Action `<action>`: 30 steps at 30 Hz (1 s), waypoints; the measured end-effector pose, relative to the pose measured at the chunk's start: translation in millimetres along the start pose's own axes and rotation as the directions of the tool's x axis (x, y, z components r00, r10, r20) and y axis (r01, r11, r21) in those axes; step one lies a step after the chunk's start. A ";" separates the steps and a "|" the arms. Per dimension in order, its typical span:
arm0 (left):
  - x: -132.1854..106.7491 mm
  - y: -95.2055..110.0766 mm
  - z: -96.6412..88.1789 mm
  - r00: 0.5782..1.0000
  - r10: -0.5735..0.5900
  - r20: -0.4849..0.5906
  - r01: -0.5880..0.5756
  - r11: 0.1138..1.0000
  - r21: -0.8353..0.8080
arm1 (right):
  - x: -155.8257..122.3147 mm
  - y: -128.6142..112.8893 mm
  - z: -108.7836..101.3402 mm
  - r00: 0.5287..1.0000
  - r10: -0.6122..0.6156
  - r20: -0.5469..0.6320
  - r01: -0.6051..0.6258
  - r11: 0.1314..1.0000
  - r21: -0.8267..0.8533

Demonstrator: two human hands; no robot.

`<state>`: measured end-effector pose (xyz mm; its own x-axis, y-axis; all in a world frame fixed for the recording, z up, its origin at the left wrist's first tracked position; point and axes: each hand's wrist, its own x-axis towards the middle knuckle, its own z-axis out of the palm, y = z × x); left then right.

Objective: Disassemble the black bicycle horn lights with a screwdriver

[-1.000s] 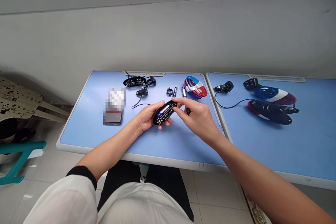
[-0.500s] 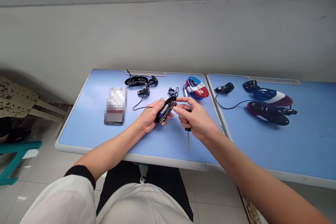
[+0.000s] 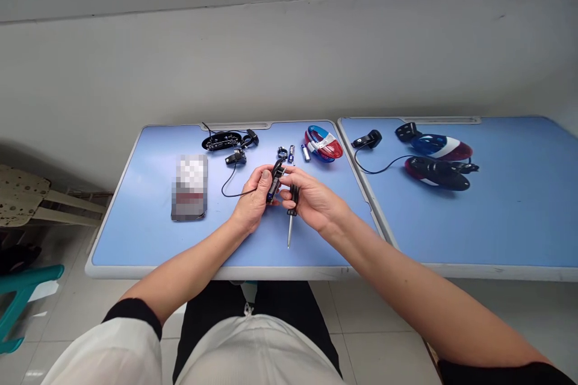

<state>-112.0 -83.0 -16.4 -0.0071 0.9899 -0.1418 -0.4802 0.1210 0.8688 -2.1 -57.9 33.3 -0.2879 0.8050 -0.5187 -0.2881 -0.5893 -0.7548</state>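
Observation:
My left hand (image 3: pixel 253 197) is closed round a black battery housing (image 3: pixel 275 183) with a blue-and-silver battery inside and a thin cable running off to the left. The fingers of my right hand (image 3: pixel 311 195) touch the housing's right side. Curled in that same hand is a screwdriver (image 3: pixel 292 207), its black handle in the palm and its metal shaft pointing down. Just beyond the hands lie two loose batteries (image 3: pixel 291 153) and a small black ring clamp (image 3: pixel 282 153). What my right fingertips pinch is hidden.
A second open black housing (image 3: pixel 221 141) and a black clamp with a cable (image 3: pixel 236 157) lie at the back left. Left of my hands is a pixelated phone (image 3: pixel 188 187). Red-and-blue shells (image 3: pixel 323 144) sit at the back; assembled units (image 3: pixel 437 173) lie on the right table.
My right hand has drawn in against the housing, and the screwdriver has moved left with it. The housing is tilted more upright. The whole view has shifted slightly.

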 end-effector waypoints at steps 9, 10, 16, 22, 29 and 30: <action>-2.2 -3.7 8.1 0.991 0.084 -0.100 -0.080 0.996 0.038 | 12.7 11.3 2.9 1.000 -0.003 0.019 0.002 0.998 0.056; -2.0 -5.2 8.4 0.989 0.096 -0.108 -0.092 0.995 0.048 | 13.5 12.4 3.2 1.000 -0.004 0.023 0.003 0.998 0.056; 2.5 -13.1 9.0 0.972 0.174 -0.159 -0.162 0.983 0.087 | 18.9 29.4 5.1 0.995 -0.084 -0.047 0.085 0.996 0.014; 8.0 -10.3 4.9 0.970 0.117 -0.213 -0.117 0.993 0.012 | 17.5 25.9 1.5 0.999 -0.032 0.035 0.029 0.996 0.085; 14.2 6.0 -4.4 0.972 -0.224 -0.072 0.205 0.955 -0.214 | 14.1 9.8 -13.5 0.996 0.032 0.088 -0.033 0.999 0.012; 14.8 7.7 -5.4 0.966 -0.254 -0.037 0.239 0.943 -0.232 | 14.4 8.8 -14.8 0.994 0.034 0.104 -0.036 0.999 0.014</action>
<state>-120.6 -67.8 -14.4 0.0831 0.9232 -0.3752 -0.6582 0.3335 0.6749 4.7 -50.5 13.3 -0.3911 0.7731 -0.4994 -0.2901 -0.6184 -0.7303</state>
